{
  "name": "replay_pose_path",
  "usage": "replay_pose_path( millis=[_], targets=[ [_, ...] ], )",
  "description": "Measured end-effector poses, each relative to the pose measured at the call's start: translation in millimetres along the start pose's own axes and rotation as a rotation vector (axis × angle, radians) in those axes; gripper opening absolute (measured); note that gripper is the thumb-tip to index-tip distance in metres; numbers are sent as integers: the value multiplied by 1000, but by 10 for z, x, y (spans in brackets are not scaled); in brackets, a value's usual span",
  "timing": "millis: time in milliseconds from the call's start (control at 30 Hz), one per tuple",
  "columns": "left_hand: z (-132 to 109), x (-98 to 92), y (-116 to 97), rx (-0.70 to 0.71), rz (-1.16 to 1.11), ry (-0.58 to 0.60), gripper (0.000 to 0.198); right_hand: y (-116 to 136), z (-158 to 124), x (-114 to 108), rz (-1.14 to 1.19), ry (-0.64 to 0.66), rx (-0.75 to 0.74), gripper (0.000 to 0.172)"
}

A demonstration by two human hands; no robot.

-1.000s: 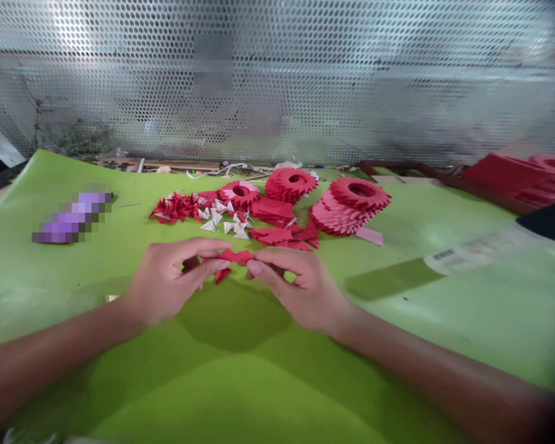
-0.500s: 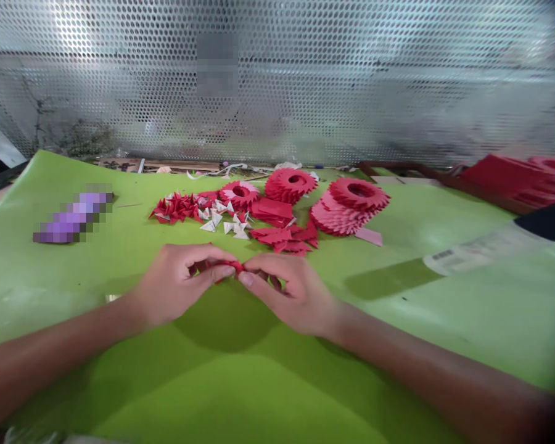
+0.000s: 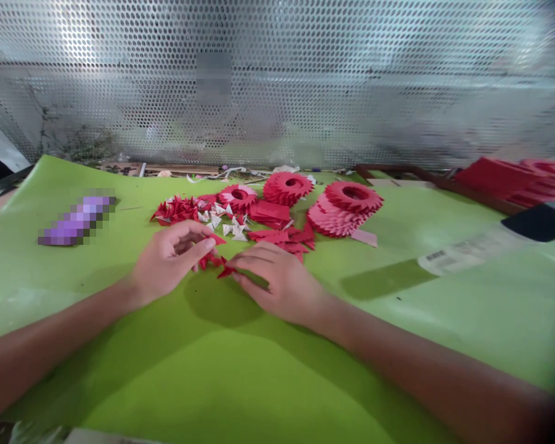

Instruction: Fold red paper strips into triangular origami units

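Hands have pulled apart now, left hand (image 3: 171,256) pinching folded red paper (image 3: 211,261), right hand (image 3: 272,283) loosely spread, just touching it above the green mat (image 3: 120,345)

A green mat (image 3: 240,382) holds stacked red rings (image 3: 335,206), red triangles (image 3: 176,211), white triangles (image 3: 222,223) (small, folded paper) and a blurred purple thing (image 3: 76,222).

The left hand (image 3: 169,259) hides some red paper (image 3: 211,261); the purple object (image 3: 76,221) is pixelated.

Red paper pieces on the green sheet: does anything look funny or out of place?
The small white folded paper triangles look odd: they lie right among the red folded pieces, so their pale colour stands out.
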State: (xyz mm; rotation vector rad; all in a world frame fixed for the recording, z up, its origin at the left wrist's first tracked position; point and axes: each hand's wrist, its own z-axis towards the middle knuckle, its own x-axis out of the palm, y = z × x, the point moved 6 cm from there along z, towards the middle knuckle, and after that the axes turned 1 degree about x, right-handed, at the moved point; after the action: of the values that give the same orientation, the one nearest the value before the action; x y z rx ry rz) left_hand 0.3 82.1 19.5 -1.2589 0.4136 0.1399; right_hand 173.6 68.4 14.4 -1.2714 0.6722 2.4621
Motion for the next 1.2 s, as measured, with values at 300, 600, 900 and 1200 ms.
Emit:
replay_pose_path(
  millis=[300, 600, 900, 1200],
  targets=[
    [-25, 109, 34, 6, 38, 100, 23, -6, -18, 18, 1, 31, 5, 11],
    [-35, 152, 49, 3, 86, 135, 22, -86, -2, 85, -82, 203, 226, 28],
    [-72, 162, 26, 12, 139, 177, 24, -122, -52, 12, 5, 68, 200, 18],
    [-85, 179, 14, 26, 168, 197, 25, -126, -62, -36, 191, -13, 260, 20]
  ],
)
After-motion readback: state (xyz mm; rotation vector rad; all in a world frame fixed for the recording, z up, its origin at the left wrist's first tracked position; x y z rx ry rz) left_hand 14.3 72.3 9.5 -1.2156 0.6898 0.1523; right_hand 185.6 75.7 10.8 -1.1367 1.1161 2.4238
